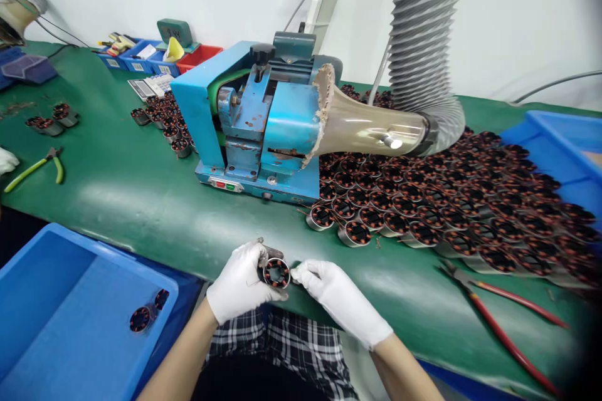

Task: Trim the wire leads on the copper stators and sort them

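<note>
In my white-gloved left hand is a motor stator, a short metal ring with copper windings and a dark inside. Thumb and fingers wrap its left side, and its open end faces up toward me. My right hand, gloved too, has its fingertips pinched together close against the stator's right side. What sits between those fingertips is too small to make out. Both hands are over the front edge of the green table, above my lap. The glove fingertips look stained dark.
A blue belt machine stands ahead, its suction funnel joined to a grey hose. Many stators crowd the right. Red-handled cutters lie front right, green-handled pliers left. A blue bin holds two stators. Another person's gloved hand shows far left.
</note>
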Demonstrator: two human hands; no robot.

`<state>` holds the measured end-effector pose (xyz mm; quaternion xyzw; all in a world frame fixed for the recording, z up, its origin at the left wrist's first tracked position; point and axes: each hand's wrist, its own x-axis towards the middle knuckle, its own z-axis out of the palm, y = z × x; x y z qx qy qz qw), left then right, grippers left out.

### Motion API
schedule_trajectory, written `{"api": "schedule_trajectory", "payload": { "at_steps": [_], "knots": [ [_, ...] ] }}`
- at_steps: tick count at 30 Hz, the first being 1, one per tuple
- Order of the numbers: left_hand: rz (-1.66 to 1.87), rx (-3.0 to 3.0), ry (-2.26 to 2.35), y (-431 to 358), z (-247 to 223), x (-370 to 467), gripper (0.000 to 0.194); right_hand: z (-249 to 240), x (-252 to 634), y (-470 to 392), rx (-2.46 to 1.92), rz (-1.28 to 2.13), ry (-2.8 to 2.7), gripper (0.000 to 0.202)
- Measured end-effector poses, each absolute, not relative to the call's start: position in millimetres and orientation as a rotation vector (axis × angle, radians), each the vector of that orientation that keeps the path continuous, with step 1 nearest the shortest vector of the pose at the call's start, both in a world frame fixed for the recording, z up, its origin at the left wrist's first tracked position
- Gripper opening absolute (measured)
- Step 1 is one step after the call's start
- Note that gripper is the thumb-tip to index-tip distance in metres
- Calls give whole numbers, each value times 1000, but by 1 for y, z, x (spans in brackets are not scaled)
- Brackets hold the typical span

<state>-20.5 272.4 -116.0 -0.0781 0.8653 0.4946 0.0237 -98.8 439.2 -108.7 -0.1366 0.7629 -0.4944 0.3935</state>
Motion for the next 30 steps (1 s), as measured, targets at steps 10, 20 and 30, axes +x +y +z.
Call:
{"api": "schedule_trajectory", "payload": {
  "at_steps": [10, 20, 30],
  "knots": [
    [1379, -105, 2849, 271, -121, -17, 75, -107, -114, 450, -489, -1467, 2211, 26],
    [1385, -9, 2805, 276, -112, -13, 63, -103, -80, 453, -1451, -754, 2461, 28],
    [1952, 302, 2464, 275, -48, 5, 24, -50, -83, 459, -1175, -1076, 2177, 24]
  ]
}}
